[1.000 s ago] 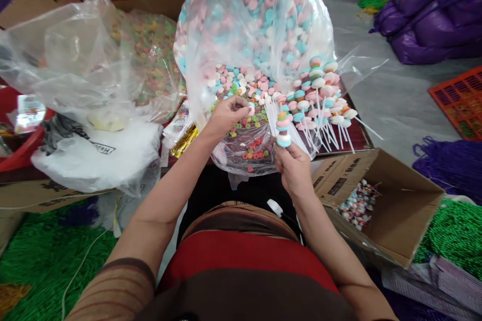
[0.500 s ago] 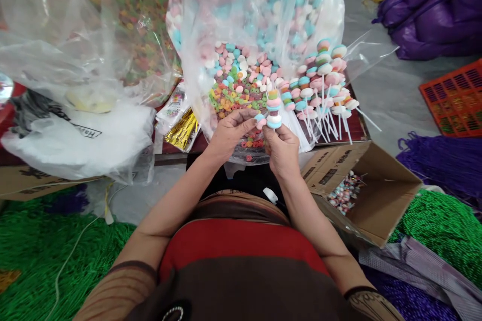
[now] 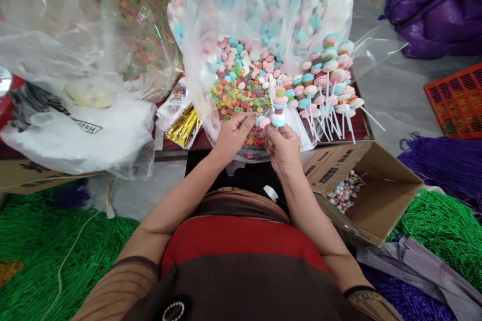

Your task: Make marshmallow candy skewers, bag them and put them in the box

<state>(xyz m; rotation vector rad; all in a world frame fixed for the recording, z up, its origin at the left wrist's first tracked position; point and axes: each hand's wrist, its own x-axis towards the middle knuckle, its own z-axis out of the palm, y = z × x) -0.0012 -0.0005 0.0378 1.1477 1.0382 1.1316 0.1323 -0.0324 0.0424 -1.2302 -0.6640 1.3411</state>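
Note:
My right hand (image 3: 285,148) is closed around the lower end of a marshmallow candy stick (image 3: 279,108), which stands nearly upright with marshmallows and gummy rings stacked on it. Thumb and fingers of my left hand (image 3: 235,135) are pinched together at a small blue-and-pink marshmallow piece (image 3: 262,121), just left of that stick. Its pink end comes close to my right thumb; whether they touch I cannot tell. Beneath both hands, gummy rings (image 3: 235,95) and loose marshmallows (image 3: 244,55) lie in the mouth of a clear plastic bag (image 3: 199,80).
Finished-looking candy sticks (image 3: 331,80) are heaped at the right, beside white sticks (image 3: 301,128). Gold twist ties (image 3: 184,128) lie on the left, near a white plastic bag (image 3: 79,130). An open cardboard box (image 3: 387,190) stands below the table's right corner.
The view has shifted slightly. My hands have drawn a little apart, and the candy stick now stands farther right of my left fingertips. Both hands keep their grip.

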